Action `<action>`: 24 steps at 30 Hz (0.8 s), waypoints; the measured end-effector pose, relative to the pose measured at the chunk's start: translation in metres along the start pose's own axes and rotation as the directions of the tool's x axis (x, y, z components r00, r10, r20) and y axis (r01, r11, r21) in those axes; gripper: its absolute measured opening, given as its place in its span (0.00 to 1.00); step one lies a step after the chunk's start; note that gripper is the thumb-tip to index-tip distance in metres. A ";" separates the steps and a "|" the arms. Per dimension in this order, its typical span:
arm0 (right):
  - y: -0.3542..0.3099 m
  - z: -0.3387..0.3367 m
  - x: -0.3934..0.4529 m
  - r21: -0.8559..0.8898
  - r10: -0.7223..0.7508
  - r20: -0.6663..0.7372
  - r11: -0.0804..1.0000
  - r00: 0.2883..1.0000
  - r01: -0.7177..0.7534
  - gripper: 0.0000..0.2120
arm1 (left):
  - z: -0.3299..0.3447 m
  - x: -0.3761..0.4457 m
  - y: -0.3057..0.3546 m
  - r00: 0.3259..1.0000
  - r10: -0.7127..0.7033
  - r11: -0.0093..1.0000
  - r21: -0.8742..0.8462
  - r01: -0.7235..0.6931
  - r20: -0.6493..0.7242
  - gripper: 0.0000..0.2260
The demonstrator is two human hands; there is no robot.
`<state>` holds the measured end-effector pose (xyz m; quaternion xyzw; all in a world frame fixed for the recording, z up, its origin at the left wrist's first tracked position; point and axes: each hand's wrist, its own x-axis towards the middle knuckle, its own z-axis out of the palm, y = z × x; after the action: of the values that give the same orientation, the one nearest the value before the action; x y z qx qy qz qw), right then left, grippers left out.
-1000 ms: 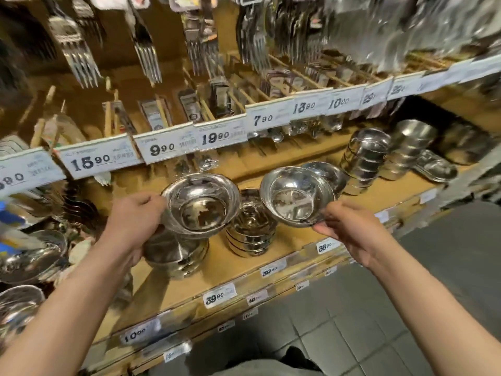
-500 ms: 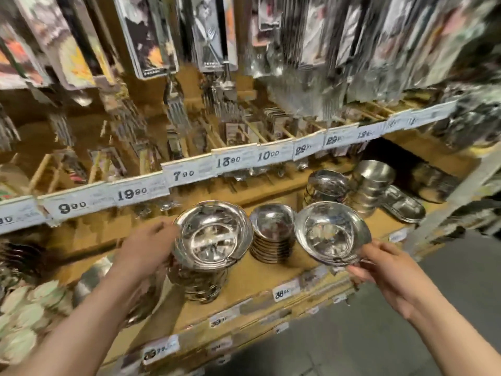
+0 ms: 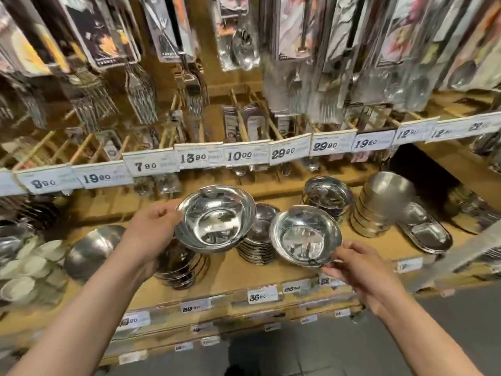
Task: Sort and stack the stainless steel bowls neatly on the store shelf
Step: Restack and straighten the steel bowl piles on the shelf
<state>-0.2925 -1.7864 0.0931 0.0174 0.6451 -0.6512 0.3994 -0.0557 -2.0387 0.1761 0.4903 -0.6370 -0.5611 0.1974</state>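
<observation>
My left hand (image 3: 151, 234) grips the left rim of a shiny steel bowl (image 3: 217, 221), tilted toward me above a dark stack of bowls (image 3: 181, 270) on the wooden shelf (image 3: 233, 275). My right hand (image 3: 360, 270) pinches the near rim of a second steel bowl (image 3: 303, 237), held in the air just right of the first. Behind and between the two held bowls stands a low stack of smaller bowls (image 3: 257, 245). Further right are another bowl stack (image 3: 328, 195) and a tall stack of matt bowls (image 3: 379, 204).
An oval steel tray (image 3: 425, 234) lies at the shelf's right. A large overturned bowl (image 3: 89, 251) and pale dishes (image 3: 24, 267) sit at the left. Price tags (image 3: 244, 156) line the rail above, with packaged forks and cutlery (image 3: 141, 93) hanging over it. Grey floor is below.
The view has shifted right and upward along the shelf. Both hands still hold their bowls, and the two bowls have come closer together, over the stacks.
</observation>
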 end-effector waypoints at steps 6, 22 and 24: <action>-0.004 0.069 0.053 -0.102 -0.066 0.028 0.992 0.997 0.068 0.03 | -0.013 0.007 0.002 0.996 -0.045 0.999 -0.033 0.042 -0.071 0.12; 0.009 0.106 0.098 -0.416 -0.001 -0.122 0.908 0.992 -0.051 0.08 | 0.012 0.070 0.008 0.995 -0.098 0.994 0.042 0.097 0.012 0.04; 0.008 0.101 0.098 -0.558 -0.040 -0.115 0.829 0.993 -0.031 0.12 | 0.015 0.073 0.010 0.995 -0.102 0.994 0.035 0.101 0.017 0.04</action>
<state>-0.3052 -1.9205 0.0510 -0.0619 0.8303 -0.4331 0.3453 -0.1037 -2.0937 0.1596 0.5200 -0.6225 -0.5643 0.1543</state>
